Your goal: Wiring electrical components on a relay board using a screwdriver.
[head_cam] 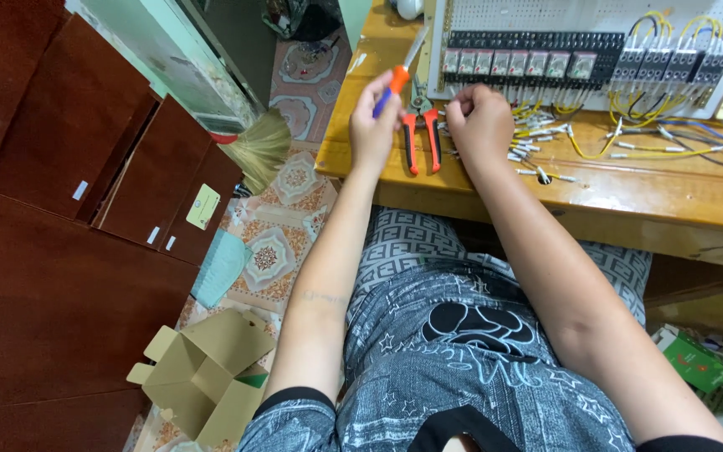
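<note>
Both forearms extended forward — left hand (pixel 374 125) raised, grip closed; right hand (pixel 480 124) curled, knuckles up.

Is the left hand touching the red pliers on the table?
Apart. The head view shows the left hand raised, holding a screwdriver, with bare table between it and the pliers.

A: One view only, worn on your head, tilted steeply down over your lap and forearms.

B: Facing?

A: Forward to the yellow-brown wooden workbench (pixel 629 197), with the white perforated wiring panel (pixel 596 17) cut off at the top edge. Close, arm's reach. The patterned tile floor (pixel 282 226) shows at left. No second view to overlap.
</note>
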